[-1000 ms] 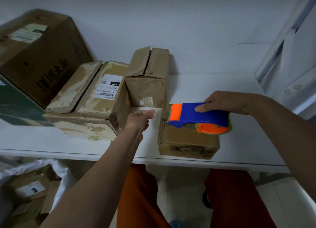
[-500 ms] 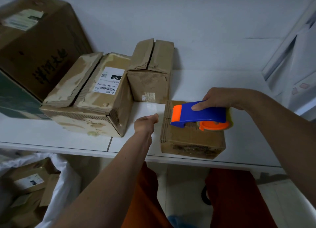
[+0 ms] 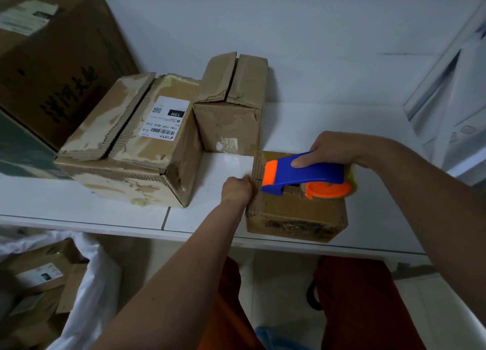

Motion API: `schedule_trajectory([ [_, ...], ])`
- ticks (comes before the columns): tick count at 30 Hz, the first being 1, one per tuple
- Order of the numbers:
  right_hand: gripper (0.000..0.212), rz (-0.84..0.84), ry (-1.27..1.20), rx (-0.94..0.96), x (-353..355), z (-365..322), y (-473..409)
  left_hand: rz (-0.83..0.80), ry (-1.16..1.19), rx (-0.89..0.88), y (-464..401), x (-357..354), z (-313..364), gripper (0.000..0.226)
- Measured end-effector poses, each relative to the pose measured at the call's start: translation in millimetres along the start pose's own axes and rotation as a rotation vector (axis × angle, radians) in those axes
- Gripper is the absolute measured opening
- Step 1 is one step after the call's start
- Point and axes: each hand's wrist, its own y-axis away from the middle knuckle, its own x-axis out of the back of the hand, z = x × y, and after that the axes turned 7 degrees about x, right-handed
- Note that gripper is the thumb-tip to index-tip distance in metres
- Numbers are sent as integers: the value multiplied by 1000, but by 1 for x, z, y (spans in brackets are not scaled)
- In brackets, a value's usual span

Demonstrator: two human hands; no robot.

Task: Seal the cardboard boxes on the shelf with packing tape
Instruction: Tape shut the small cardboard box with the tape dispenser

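A small cardboard box (image 3: 294,215) sits near the front edge of the white shelf (image 3: 105,213). My right hand (image 3: 334,147) grips a blue and orange tape dispenser (image 3: 305,175) lying across the top of this box, its orange nose at the box's left edge. My left hand (image 3: 235,190) is curled against the left side of the box, just below that nose, where it seems to pinch the end of the clear tape. The tape itself is hardly visible.
To the left lies a worn box with a white label (image 3: 131,144). A narrower box (image 3: 231,108) with loose top flaps stands behind. A large box (image 3: 52,55) fills the far left. Below the shelf, a white bag (image 3: 86,292) holds more boxes.
My left hand moved right and down from open shelf space to the small box's left side. The dispenser stayed on top of the box, and the camera came closer.
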Motion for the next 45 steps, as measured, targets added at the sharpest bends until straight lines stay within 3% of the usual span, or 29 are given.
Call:
schedule_trajectory([
  [3, 46, 4, 1, -9, 0, -1, 1, 41, -59, 33, -6, -2, 5, 46],
  [8, 46, 14, 9, -19, 0, 0, 4, 10, 2, 258, -1, 5, -21, 83],
  [10, 46, 12, 8, -8, 0, 0, 4, 24, -14, 132, -3, 3, -33, 65],
  [13, 46, 15, 20, -1, -1, -2, 5, 126, 123, -233, 7, 5, -22, 27],
  [15, 45, 16, 12, 0, 0, -1, 5, 61, 139, -316, 17, 4, -11, 30],
  [20, 46, 18, 13, -2, 0, 2, 4, -20, -147, -222, 17, 0, -9, 52],
  [22, 45, 17, 8, 3, 1, 2, 3, -17, -213, -230, 17, 0, -4, 51],
  [28, 47, -43, -54, -4, 2, 3, 4, -31, -95, -202, 14, -9, -1, 51],
  [37, 47, 9, 6, -12, 6, 15, 9, 20, -15, -164, 2, -15, -5, 40],
  [45, 49, 36, 18, -37, 15, 36, 23, 79, -41, -195, 0, -20, -7, 46],
])
